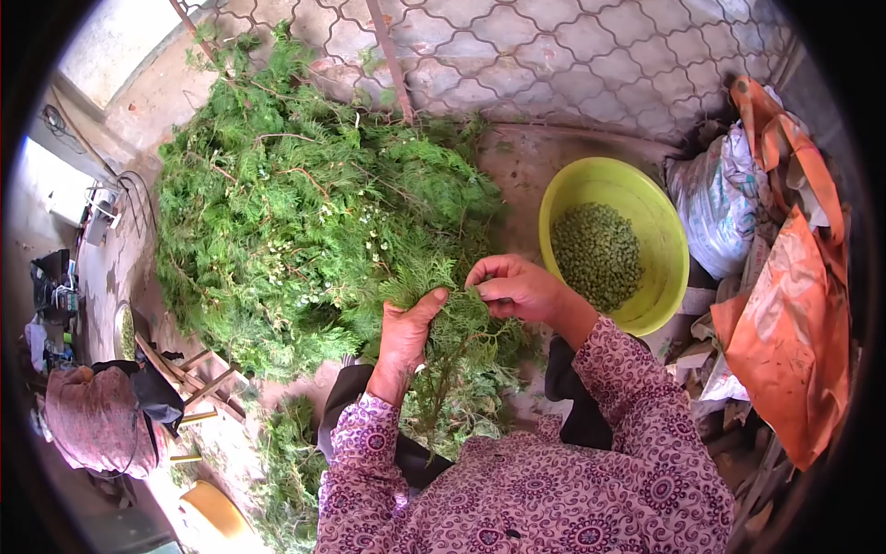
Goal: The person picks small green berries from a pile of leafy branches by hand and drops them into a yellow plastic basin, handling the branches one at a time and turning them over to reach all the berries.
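A leafy green branch (443, 355) hangs down between my hands, in front of my knees. My left hand (406, 337) is closed around it, thumb on top. At its right side, the thumb and fingers of my right hand (519, 294) are pinched together at a sprig; whether a small piece is between the fingertips is too small to tell. Behind my hands lies a large heap of green branches (305, 203) with pale small cones among the leaves. To the right of the heap, a yellow-green basin (660, 249) holds many small green cones (598, 254).
A wire mesh (554, 55) runs along the back. White sacks (715, 203) and an orange sheet (784, 342) lie at the right. At the left are a wooden frame (198, 379), a cloth-covered object (97, 415) and a yellow container (217, 512). More cuttings (291, 471) lie on the floor.
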### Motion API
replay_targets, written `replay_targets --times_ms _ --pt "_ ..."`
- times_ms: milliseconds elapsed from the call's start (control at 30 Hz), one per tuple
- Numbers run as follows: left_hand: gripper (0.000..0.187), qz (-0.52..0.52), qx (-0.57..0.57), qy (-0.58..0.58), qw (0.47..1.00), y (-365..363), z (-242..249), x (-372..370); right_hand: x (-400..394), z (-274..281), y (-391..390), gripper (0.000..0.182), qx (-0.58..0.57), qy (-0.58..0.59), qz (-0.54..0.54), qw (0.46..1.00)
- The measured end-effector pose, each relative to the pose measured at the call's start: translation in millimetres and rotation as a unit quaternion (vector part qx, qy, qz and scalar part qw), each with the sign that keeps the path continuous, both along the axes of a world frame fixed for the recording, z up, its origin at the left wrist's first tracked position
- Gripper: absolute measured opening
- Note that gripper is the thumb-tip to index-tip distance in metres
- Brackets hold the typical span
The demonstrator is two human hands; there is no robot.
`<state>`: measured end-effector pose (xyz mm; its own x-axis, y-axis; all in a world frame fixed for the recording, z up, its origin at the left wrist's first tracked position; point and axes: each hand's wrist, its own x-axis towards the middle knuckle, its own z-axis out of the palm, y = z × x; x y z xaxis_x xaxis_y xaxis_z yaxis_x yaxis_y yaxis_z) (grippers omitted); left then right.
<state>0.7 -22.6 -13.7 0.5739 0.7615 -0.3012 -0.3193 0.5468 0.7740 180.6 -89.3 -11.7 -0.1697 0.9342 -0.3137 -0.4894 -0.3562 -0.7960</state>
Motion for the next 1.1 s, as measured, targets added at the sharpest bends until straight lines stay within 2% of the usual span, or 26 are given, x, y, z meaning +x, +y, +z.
replay_targets --times_ms 67,133,267,367,467,500,533,567,600,633,667,700,733,767,833,900,967,1000,1067,1100 --pt "0.019 0.005 0.015 0.001 1.000 -3.2 -0.8 3.4 -0.7 2.5 1.0 0.016 0.002 -0.046 -0.016 0.999" --pt "0.019 -0.004 0.078 0.000 0.997 -7.7 -2.7 7.9 -1.8 3.6 2.4 0.015 0.090 -0.293 -0.037 0.951" --pt "0.018 -0.020 0.092 0.009 0.996 -11.1 -2.5 11.8 1.7 -3.1 3.4 0.015 0.111 -0.361 -0.065 0.924" --pt "0.016 -0.035 0.145 0.046 0.988 -15.2 5.3 8.4 22.5 2.5 4.0 0.015 0.048 -0.351 -0.191 0.916" --pt "0.013 -0.116 0.317 0.108 0.935 -19.9 -7.6 5.1 61.8 11.7 -5.7 0.021 0.100 -0.397 -0.275 0.870" --pt "0.013 -0.113 0.314 0.110 0.936 -22.2 -6.9 5.3 85.5 1.2 -11.4 0.025 0.091 -0.498 -0.298 0.810" --pt "0.008 -0.130 0.442 0.134 0.878 -24.9 -5.6 6.6 105.3 -10.9 -17.4 0.029 0.082 -0.591 -0.317 0.737" --pt "0.004 -0.143 0.560 0.154 0.801 -27.8 -5.3 8.3 113.8 -15.5 -24.6 0.029 0.083 -0.592 -0.314 0.738" --pt "0.011 -0.147 0.621 0.149 0.756 -29.3 -10.0 11.5 117.7 -15.1 -30.1 0.035 0.053 -0.743 -0.293 0.599" --pt "0.011 -0.145 0.620 0.148 0.756 -32.3 -11.7 12.3 119.2 -14.7 -33.0 0.042 0.020 -0.862 -0.260 0.434" --pt "0.015 -0.157 0.670 0.144 0.711 -35.3 -11.3 12.8 120.0 -12.8 -34.1 0.049 -0.031 -0.821 -0.226 0.524" --pt "0.019 -0.167 0.717 0.141 0.662 -38.1 -10.9 13.9 116.2 -14.4 -31.6 0.049 -0.027 -0.822 -0.224 0.522" --pt "0.021 -0.184 0.735 0.139 0.637 -40.4 -14.1 15.1 109.9 -20.2 -28.2 0.049 0.025 -0.820 -0.210 0.533" --pt "0.021 -0.184 0.734 0.140 0.638 -43.0 -14.4 16.4 102.8 -25.8 -24.6 0.048 0.074 -0.813 -0.196 0.543" --pt "0.014 -0.190 0.773 0.139 0.589 -47.1 -13.8 20.6 89.6 -30.0 -11.2 0.043 0.070 -0.669 -0.113 0.731" --pt "0.012 -0.194 0.784 0.130 0.575 -50.4 -14.5 23.8 64.3 -27.6 0.6 0.043 0.035 -0.547 -0.052 0.835" --pt "0.011 -0.195 0.795 0.124 0.561 -51.5 -14.0 25.9 47.3 -29.7 15.0 0.052 -0.023 -0.493 0.093 0.864" --pt "0.010 -0.198 0.803 0.122 0.549 -52.4 -13.0 27.0 36.4 -30.0 18.1 0.052 -0.023 -0.494 0.095 0.864" --pt "0.010 -0.201 0.811 0.119 0.537 -53.5 -12.6 28.7 12.9 -32.4 16.6 0.058 -0.095 -0.319 0.123 0.935" --pt "0.011 -0.203 0.820 0.114 0.523 -53.2 -12.5 29.4 4.3 -34.0 17.4 0.058 -0.095 -0.319 0.123 0.935"
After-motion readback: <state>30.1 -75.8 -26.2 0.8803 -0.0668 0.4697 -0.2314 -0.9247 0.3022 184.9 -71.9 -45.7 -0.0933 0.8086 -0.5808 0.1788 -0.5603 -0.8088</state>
